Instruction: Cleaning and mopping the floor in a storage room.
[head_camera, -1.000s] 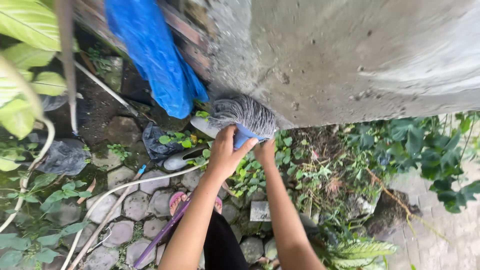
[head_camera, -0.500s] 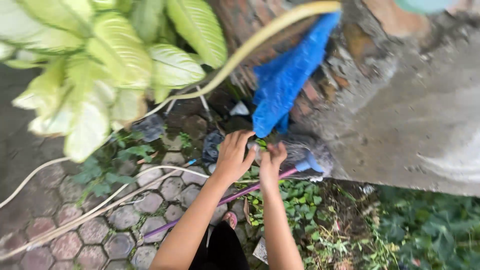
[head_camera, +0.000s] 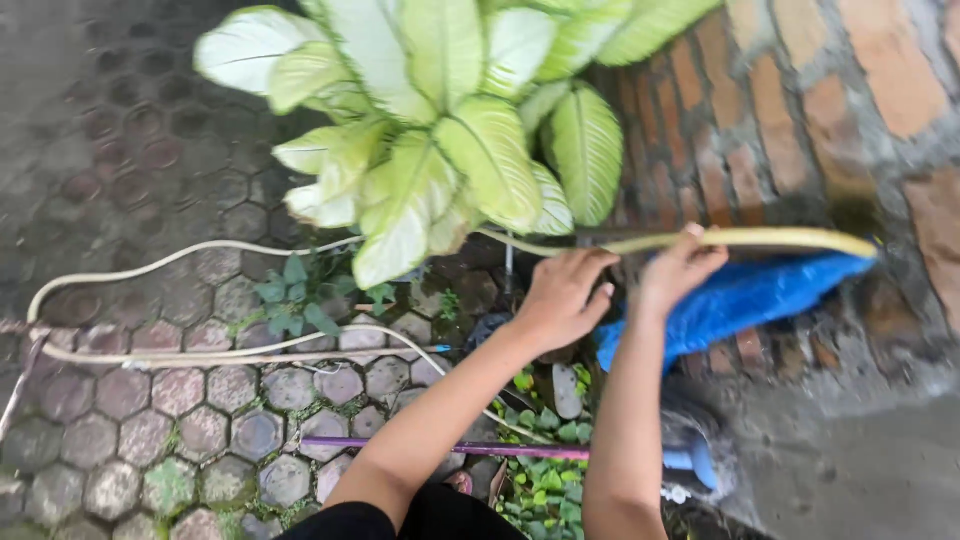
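Hands reach forward toward a yellow hose (head_camera: 760, 239) that runs level in front of a brick wall (head_camera: 800, 110); the right hand (head_camera: 680, 270) is up against the hose, fingers curled at its underside with the thumb tip at its top edge, though whether it truly grips is not clear; the left hand (head_camera: 562, 298) hovers just beside it to the left, fingers bent and loosely half-closed, holding nothing that shows; directly below the hose and touching the right hand's far side lies a blue cloth (head_camera: 750, 300), draped against the wall; above both hands spreads a pale green leafy plant (head_camera: 450, 140); a white hose (head_camera: 200, 352) loops across the hexagonal paving (head_camera: 150, 430) to the left; a purple stick (head_camera: 450, 448) lies level, crossing under both forearms
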